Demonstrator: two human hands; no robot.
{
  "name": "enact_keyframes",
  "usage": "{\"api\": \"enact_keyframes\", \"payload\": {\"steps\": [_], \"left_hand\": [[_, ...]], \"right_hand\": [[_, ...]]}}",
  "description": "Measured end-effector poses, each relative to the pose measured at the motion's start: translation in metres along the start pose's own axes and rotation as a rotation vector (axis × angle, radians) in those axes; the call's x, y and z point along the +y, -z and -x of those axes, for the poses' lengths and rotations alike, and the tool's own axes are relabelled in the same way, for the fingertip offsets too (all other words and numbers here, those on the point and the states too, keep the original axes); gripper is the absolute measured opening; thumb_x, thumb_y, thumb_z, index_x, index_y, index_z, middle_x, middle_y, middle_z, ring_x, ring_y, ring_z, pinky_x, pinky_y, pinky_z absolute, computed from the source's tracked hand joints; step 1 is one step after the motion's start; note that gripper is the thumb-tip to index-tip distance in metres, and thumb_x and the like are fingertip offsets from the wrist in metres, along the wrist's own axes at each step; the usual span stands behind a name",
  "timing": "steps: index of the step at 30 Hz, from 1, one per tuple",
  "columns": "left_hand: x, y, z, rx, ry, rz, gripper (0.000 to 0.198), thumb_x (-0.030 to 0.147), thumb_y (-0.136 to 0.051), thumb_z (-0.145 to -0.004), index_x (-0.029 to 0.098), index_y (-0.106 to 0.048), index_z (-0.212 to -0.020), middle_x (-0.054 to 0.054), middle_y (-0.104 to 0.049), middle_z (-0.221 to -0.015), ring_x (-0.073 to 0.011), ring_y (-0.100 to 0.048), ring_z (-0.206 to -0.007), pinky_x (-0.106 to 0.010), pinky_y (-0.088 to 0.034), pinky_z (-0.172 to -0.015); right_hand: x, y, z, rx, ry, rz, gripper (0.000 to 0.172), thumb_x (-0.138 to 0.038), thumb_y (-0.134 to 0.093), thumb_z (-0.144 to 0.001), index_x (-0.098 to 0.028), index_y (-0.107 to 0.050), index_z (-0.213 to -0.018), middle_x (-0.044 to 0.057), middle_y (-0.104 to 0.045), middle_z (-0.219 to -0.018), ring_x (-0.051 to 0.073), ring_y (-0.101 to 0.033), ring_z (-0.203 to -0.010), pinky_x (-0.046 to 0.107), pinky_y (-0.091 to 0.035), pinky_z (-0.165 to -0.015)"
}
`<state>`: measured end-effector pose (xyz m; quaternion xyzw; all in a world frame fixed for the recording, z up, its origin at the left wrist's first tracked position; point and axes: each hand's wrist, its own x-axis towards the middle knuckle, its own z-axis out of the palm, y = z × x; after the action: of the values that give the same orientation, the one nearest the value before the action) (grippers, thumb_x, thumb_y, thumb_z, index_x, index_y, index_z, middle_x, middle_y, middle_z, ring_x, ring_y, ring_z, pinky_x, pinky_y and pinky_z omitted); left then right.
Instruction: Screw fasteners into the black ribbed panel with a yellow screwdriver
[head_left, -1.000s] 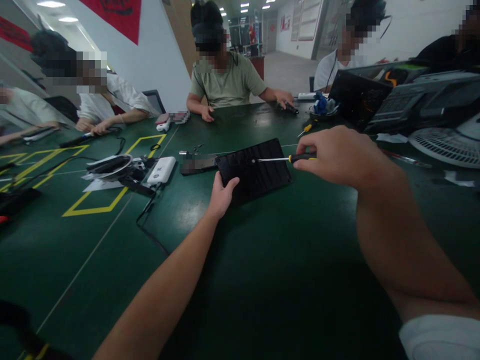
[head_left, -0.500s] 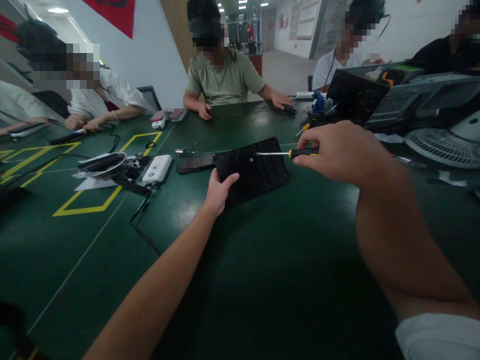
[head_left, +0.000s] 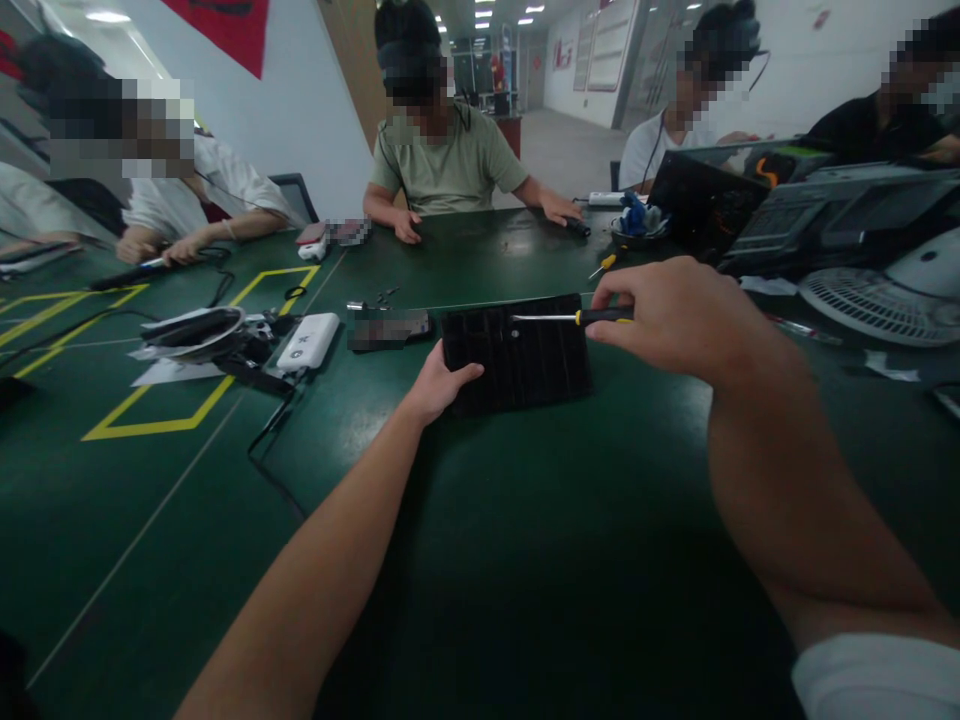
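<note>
Head view: the left hand (head_left: 437,388) grips the near left corner of a black ribbed panel (head_left: 517,355) lying flat on the green table (head_left: 525,560); the right hand (head_left: 675,315) pinches a yellow-and-black screwdriver (head_left: 574,318), its tip over the panel

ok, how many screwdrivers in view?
2. One screwdriver in the right hand, tip at the panel; a yellow-handled one on the table behind it. More may be hidden.
</note>
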<state>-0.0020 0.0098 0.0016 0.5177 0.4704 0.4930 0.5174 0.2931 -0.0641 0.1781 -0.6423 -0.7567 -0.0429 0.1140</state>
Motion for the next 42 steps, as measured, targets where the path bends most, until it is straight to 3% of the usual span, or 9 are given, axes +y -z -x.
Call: {"api": "enact_keyframes", "payload": {"steps": [6,14,25,33,42], "left_hand": [[-0.001,0.0,0.002,-0.018,-0.008,-0.02,0.058,0.018,-0.09,-0.067,0.021,-0.067,-0.12,-0.007,-0.078,-0.118,-0.0333,-0.075,-0.121,-0.062,-0.056,-0.118],[0.0,0.013,0.007,-0.054,0.033,0.015,0.066,0.023,-0.094,-0.062,0.022,-0.066,-0.121,-0.006,-0.078,-0.117,-0.0313,-0.076,-0.114,-0.06,-0.058,-0.114],[0.004,-0.002,0.005,0.034,0.061,-0.013,0.055,0.02,-0.086,-0.063,0.022,-0.068,-0.114,-0.005,-0.08,-0.109,-0.0316,-0.078,-0.109,-0.057,-0.063,-0.108],[0.0,-0.015,0.007,0.171,-0.048,-0.087,0.054,0.028,-0.096,-0.071,0.021,-0.071,-0.118,-0.013,-0.082,-0.125,-0.035,-0.078,-0.122,-0.062,-0.057,-0.119],[-0.005,-0.018,0.008,0.173,-0.096,-0.085,0.055,0.033,-0.096,-0.077,0.022,-0.071,-0.124,-0.013,-0.081,-0.129,-0.0363,-0.077,-0.126,-0.063,-0.056,-0.12]], "right_hand": [[0.003,-0.003,-0.002,-0.023,0.023,-0.018,0.026,-0.044,-0.074,-0.092,-0.03,-0.086,-0.11,0.011,-0.082,-0.099,0.039,-0.075,-0.1,0.05,-0.054,-0.084],[0.004,-0.007,-0.001,0.013,0.053,0.011,0.025,-0.042,-0.075,-0.09,-0.029,-0.086,-0.109,0.01,-0.083,-0.101,0.037,-0.075,-0.098,0.046,-0.053,-0.081],[0.001,-0.007,-0.001,-0.015,0.064,0.008,0.026,-0.039,-0.074,-0.089,-0.03,-0.085,-0.112,0.011,-0.084,-0.106,0.039,-0.075,-0.104,0.05,-0.054,-0.084],[0.0,-0.001,0.0,-0.003,0.025,-0.005,0.026,-0.04,-0.071,-0.09,-0.028,-0.086,-0.107,0.012,-0.084,-0.104,0.039,-0.076,-0.101,0.048,-0.054,-0.081],[0.0,-0.007,-0.005,-0.03,0.017,0.015,0.027,-0.042,-0.069,-0.091,-0.028,-0.088,-0.104,0.011,-0.084,-0.107,0.037,-0.076,-0.103,0.047,-0.055,-0.082]]}}
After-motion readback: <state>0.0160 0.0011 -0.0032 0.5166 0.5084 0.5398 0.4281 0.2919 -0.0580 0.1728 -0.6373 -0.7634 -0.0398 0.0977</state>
